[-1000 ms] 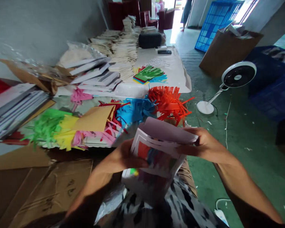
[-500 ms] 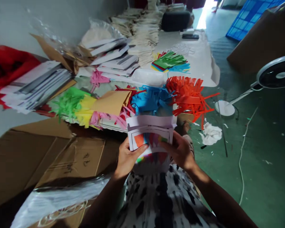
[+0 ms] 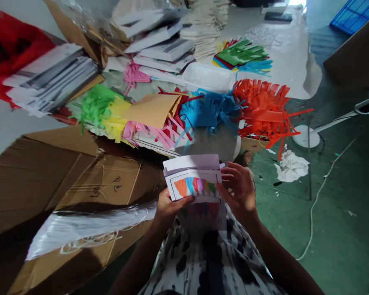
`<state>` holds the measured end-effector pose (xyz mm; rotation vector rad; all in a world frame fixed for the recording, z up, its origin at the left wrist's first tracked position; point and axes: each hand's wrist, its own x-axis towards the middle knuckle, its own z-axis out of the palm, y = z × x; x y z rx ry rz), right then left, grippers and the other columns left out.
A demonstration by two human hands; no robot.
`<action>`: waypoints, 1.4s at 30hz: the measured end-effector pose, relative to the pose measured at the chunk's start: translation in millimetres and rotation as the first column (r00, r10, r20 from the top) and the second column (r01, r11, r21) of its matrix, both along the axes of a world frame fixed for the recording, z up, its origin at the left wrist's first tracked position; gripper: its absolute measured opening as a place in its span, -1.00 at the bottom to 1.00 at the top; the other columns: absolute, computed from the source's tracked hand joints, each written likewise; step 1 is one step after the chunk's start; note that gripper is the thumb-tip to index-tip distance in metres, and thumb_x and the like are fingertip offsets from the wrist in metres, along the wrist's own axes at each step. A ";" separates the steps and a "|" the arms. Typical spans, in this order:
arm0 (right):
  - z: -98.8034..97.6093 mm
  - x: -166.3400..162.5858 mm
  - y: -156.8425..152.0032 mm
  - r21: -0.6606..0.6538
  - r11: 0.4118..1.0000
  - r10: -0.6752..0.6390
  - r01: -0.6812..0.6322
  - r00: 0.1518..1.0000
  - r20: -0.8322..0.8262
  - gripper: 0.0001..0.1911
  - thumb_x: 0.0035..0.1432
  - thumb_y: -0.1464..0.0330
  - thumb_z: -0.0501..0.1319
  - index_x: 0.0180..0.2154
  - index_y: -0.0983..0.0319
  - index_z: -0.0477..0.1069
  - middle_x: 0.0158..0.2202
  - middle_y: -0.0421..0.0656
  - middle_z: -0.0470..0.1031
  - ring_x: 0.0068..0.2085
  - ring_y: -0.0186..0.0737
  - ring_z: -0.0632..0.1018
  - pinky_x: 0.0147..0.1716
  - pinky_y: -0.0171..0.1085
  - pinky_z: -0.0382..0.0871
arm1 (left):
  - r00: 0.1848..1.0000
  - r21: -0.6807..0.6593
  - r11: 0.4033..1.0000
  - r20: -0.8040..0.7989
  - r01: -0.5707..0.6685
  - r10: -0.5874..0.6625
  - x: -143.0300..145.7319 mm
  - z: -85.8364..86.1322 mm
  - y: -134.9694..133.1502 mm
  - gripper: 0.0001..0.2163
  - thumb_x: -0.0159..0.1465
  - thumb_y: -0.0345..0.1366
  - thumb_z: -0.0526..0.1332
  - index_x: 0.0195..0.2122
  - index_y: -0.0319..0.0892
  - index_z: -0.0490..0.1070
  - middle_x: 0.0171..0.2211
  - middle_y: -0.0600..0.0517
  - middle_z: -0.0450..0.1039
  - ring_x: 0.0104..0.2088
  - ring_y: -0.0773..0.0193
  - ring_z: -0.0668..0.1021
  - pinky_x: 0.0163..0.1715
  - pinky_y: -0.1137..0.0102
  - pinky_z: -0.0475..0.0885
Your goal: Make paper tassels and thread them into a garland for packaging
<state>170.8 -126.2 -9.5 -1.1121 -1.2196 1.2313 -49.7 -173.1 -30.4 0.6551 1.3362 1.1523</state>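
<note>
My left hand point(image 3: 169, 205) clamps the lower left corner, and my right hand point(image 3: 238, 192) grips the right edge, of the white paper sleeve point(image 3: 193, 182) at lower centre of frame. Multicoloured strips show inside it, so filling appears complete, with the top flap apparently unsealed. The orange fringed paper pile point(image 3: 264, 106) at upper right remains loose.

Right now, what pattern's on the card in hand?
White card with a black border around a row of multicoloured strips; head view.

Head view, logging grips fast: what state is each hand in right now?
Left hand: closed on the white paper packet, thumb across its front.
Right hand: closed on the packet's right edge.
</note>
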 end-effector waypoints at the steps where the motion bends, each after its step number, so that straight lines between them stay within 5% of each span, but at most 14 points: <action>1: -1.1 -0.5 -2.4 0.002 1.000 -0.018 0.018 1.000 0.000 -0.45 0.26 0.28 0.43 0.21 0.01 0.33 0.02 -0.13 0.56 -0.08 -0.19 0.66 -0.05 -0.15 0.63 | 1.000 -0.009 1.000 0.003 -0.024 0.024 0.8 -0.1 -1.8 -0.59 -0.03 -0.28 0.64 -0.14 -0.23 0.69 -0.18 -0.12 0.73 -0.24 0.07 0.71 -0.16 0.30 0.62; 7: -8.3 3.7 -16.8 0.036 0.998 -0.062 0.057 0.989 0.132 -0.63 0.36 0.25 0.32 0.17 0.01 0.48 -0.05 -0.13 0.56 -0.11 -0.19 0.63 -0.20 -0.23 0.64 | 0.999 -0.013 0.999 0.005 -0.032 0.032 6.0 4.7 -7.9 -0.50 -0.11 -0.29 0.67 -0.13 -0.21 0.65 -0.19 -0.12 0.72 -0.20 0.02 0.72 -0.10 0.26 0.62; 13: -16.5 16.8 -22.5 0.067 0.997 -0.040 0.029 0.985 0.168 -0.47 0.39 0.24 0.29 0.34 -0.08 0.37 0.05 -0.10 0.48 -0.07 -0.18 0.59 -0.17 -0.22 0.61 | 0.974 0.226 0.949 0.093 -0.221 0.204 4.2 17.8 3.4 -0.31 0.14 -0.13 0.57 0.29 0.01 0.42 0.04 -0.08 0.65 0.00 0.09 0.68 0.00 0.35 0.55; 18: -11.2 30.0 -21.5 0.041 0.999 0.002 -0.008 0.988 0.154 -0.50 0.38 0.25 0.30 0.31 -0.06 0.38 -0.01 -0.12 0.49 -0.06 -0.17 0.58 -0.14 -0.19 0.60 | 0.990 0.329 0.935 -0.005 -0.131 0.140 -7.7 27.1 21.2 -0.55 0.09 -0.27 0.60 0.00 -0.11 0.61 -0.08 -0.06 0.65 -0.08 0.15 0.66 0.01 0.37 0.52; 25: 8.3 44.5 -14.6 0.107 0.986 0.095 -0.125 0.964 0.249 -0.62 0.37 0.30 0.29 0.18 0.02 0.40 -0.07 -0.16 0.51 -0.17 -0.23 0.59 -0.24 -0.27 0.57 | 0.989 0.423 0.904 -0.149 0.060 0.005 -16.4 39.3 32.2 -0.68 0.09 -0.21 0.59 -0.15 -0.12 0.68 -0.16 -0.06 0.63 -0.16 0.15 0.62 -0.07 0.36 0.50; 31: 14.7 46.5 4.8 0.326 0.945 -0.082 -0.017 0.954 0.287 -0.88 0.40 0.28 0.27 -0.16 0.13 0.58 -0.07 -0.09 0.54 -0.05 -0.16 0.59 -0.23 -0.27 0.54 | 0.955 0.553 0.824 -0.290 0.120 0.056 -16.2 33.8 49.0 -0.76 0.25 -0.05 0.46 -0.31 -0.14 0.67 -0.26 -0.04 0.61 -0.18 0.17 0.59 -0.14 0.37 0.48; 34: 15.9 46.2 12.9 0.287 0.958 -0.065 0.002 0.976 0.209 -0.88 0.34 0.30 0.35 -0.29 0.15 0.56 -0.16 -0.12 0.57 -0.15 -0.22 0.60 -0.26 -0.28 0.51 | 0.975 0.606 0.792 -0.213 0.078 0.067 -13.9 26.3 57.7 -0.82 0.27 -0.15 0.45 -0.39 -0.12 0.64 -0.27 -0.02 0.62 -0.08 0.15 0.60 -0.06 0.36 0.47; 38: 16.2 48.8 19.6 0.194 0.981 -0.020 -0.006 0.991 0.131 -0.82 0.26 0.25 0.42 -0.36 0.16 0.54 -0.25 -0.15 0.54 -0.28 -0.28 0.55 -0.36 -0.31 0.45 | 0.997 0.551 0.834 -0.040 -0.029 0.061 -5.0 25.0 66.2 -0.82 0.16 -0.28 0.53 -0.48 -0.16 0.58 -0.22 0.01 0.64 -0.22 0.27 0.61 -0.17 0.43 0.47; 42: 15.6 53.3 22.8 0.151 0.989 -0.009 -0.003 0.996 0.084 -0.85 0.23 0.28 0.46 -0.31 0.13 0.52 -0.33 -0.22 0.51 -0.33 -0.30 0.53 -0.36 -0.32 0.44 | 0.994 0.515 0.851 0.091 -0.104 0.066 6.1 27.7 70.4 -0.76 0.10 -0.27 0.59 -0.30 -0.12 0.58 -0.31 0.05 0.64 -0.31 0.30 0.63 -0.21 0.42 0.51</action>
